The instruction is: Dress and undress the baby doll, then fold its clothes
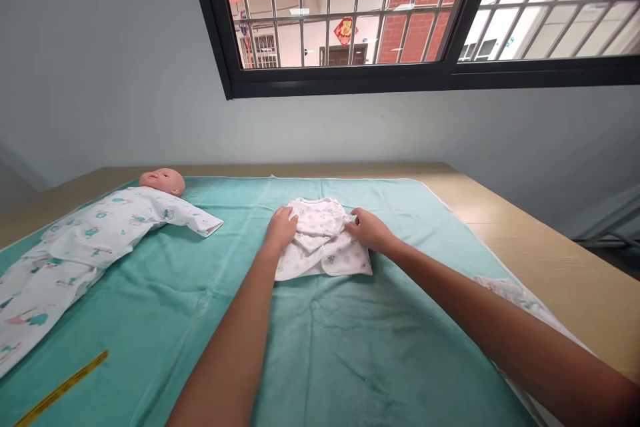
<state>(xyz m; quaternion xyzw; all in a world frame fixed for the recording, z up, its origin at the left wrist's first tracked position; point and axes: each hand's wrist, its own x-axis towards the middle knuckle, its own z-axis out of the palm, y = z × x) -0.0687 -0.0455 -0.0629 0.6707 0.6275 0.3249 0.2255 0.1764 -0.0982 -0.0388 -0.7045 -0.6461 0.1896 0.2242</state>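
Note:
A small white baby garment [324,243] with a fine print lies folded on the teal towel [310,340] in the middle of the table. My left hand [281,228] rests on its left edge with the fingers curled over the cloth. My right hand [367,229] is on its right edge, fingers closed on a fold of the fabric. Both arms reach straight forward from the bottom of the view.
A baby doll [163,180] in a white printed sleepsuit [75,247] lies at the left on the towel. A yellow measuring tape [63,387] lies near the bottom left. More white cloth [510,292] sits under my right forearm. The wooden table [565,273] extends right; a barred window [425,13] is ahead.

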